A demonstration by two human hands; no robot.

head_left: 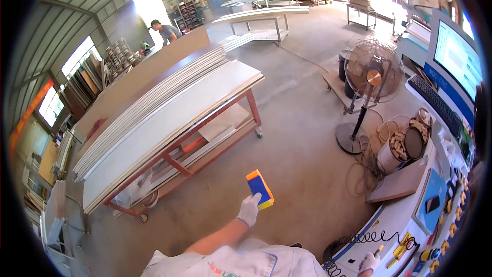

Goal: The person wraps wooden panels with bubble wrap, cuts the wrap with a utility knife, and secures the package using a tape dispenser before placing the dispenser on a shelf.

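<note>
My left hand [249, 211], in a white glove, is held out in front of me above the floor. Its fingers are closed on the lower part of a small box-like block [260, 189], with a blue face and orange and yellow edges; its exact kind does not show. Low at the right, my right hand [369, 262], also gloved, is beside the white machine desk. It grips a short yellow-tipped thing [378, 250] whose lower part is hidden. Black coiled hose [371, 236] runs just above that hand, next to a yellow label [403, 249].
A red-framed wheeled cart [174, 160] carries long white panels at left. At right stand a pedestal fan [373, 76], a bucket of wood pieces [393, 158], loose cables [365, 160], and a monitor [455, 59] above a keyboard [435, 103]. Another person [168, 32] bends behind the panels.
</note>
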